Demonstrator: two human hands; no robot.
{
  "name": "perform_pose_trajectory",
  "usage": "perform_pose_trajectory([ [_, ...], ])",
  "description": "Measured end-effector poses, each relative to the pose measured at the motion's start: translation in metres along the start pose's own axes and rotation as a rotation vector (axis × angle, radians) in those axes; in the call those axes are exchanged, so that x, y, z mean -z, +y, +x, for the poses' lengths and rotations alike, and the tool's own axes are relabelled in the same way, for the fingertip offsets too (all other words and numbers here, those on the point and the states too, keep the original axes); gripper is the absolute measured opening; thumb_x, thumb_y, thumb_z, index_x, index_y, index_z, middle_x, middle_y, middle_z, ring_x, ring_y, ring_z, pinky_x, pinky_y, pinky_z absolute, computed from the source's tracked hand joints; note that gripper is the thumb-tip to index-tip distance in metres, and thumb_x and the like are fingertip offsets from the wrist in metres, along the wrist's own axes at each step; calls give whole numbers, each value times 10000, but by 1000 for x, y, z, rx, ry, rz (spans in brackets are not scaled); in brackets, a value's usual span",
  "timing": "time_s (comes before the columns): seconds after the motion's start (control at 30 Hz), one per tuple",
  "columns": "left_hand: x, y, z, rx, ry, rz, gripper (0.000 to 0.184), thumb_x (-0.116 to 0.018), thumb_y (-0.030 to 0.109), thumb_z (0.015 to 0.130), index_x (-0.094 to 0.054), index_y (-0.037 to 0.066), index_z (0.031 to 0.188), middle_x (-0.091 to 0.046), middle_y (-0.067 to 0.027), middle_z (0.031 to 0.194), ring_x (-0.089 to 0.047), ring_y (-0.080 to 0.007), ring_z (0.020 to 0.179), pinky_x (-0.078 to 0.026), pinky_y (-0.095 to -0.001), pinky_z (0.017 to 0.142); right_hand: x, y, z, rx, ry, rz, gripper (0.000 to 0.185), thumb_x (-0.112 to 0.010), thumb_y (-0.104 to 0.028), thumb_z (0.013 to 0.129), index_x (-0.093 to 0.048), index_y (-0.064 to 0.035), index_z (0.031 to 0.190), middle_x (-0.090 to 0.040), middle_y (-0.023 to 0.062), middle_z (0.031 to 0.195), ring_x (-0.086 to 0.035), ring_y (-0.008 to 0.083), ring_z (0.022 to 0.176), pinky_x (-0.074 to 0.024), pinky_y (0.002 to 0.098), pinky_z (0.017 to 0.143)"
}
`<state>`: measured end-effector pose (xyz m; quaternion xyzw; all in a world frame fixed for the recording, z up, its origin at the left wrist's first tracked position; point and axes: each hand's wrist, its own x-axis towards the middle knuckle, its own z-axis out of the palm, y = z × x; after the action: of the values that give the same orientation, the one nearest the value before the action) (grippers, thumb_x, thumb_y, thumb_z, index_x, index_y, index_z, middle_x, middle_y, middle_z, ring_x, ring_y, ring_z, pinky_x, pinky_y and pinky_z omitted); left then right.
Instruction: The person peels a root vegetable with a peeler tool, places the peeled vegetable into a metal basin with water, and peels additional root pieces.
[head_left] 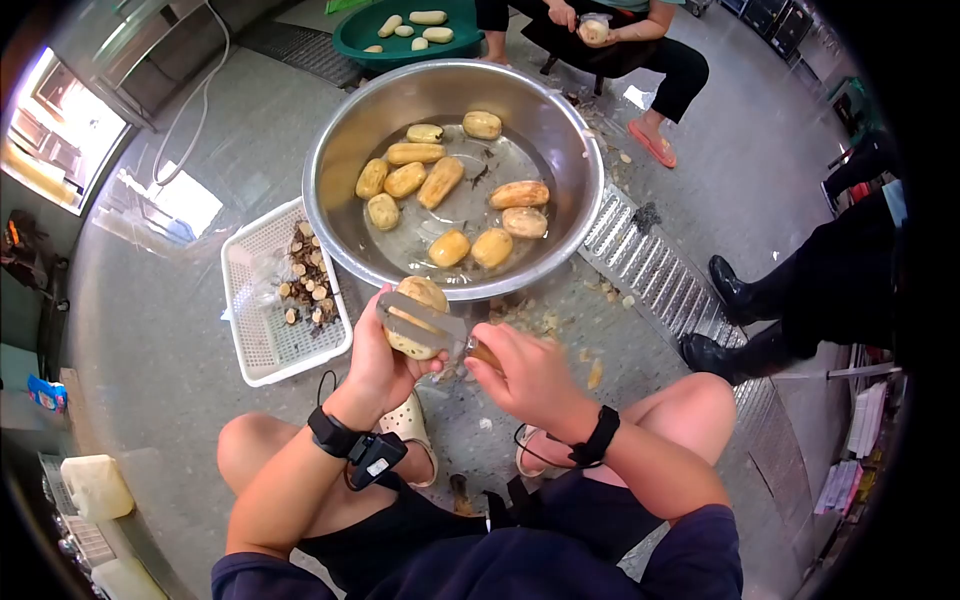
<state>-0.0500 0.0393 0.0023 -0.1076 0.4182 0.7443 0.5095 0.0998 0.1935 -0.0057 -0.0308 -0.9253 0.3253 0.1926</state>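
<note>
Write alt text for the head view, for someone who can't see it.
A left hand holds a pale lotus root piece while the right hand holds a peeler across it. Beyond sits a large metal basin with more pieces; to its left, a white basket of scraps.

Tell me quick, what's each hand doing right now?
Left hand: closed around a piece of lotus root, holding it.
Right hand: closed on the handle of a peeler.
</note>
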Motion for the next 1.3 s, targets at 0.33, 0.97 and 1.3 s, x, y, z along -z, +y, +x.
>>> perform_pose_trajectory([
  [0.33,11,-8,6,107,9,-82,542,-399,550,1052,-639,85,1194,-712,-102,967,-662,-253,689,-466,-307,476,9,13,-3,213,4,-260,356,-749,-267,896,-651,-123,1207,-557,2,829,-627,168,724,-494,320,546],
  [0.97,20,-19,5,-84,26,-16,465,-387,522,1063,-607,131,1186,-684,-42,998,-664,-190,797,-458,-290,501,-19,7,-9,79,86,-152,354,-738,-299,919,-649,-137,1220,-547,10,809,-637,186,706,-518,341,541],
  [1.3,11,-25,-8,-132,108,-108,502,-366,559,1077,-599,138,1221,-670,-31,990,-576,-160,717,-388,-278,517,-24,-8,-9,58,57,-63,350,-714,-259,943,-627,-110,1247,-631,57,892,-683,268,724,-547,368,571],
])
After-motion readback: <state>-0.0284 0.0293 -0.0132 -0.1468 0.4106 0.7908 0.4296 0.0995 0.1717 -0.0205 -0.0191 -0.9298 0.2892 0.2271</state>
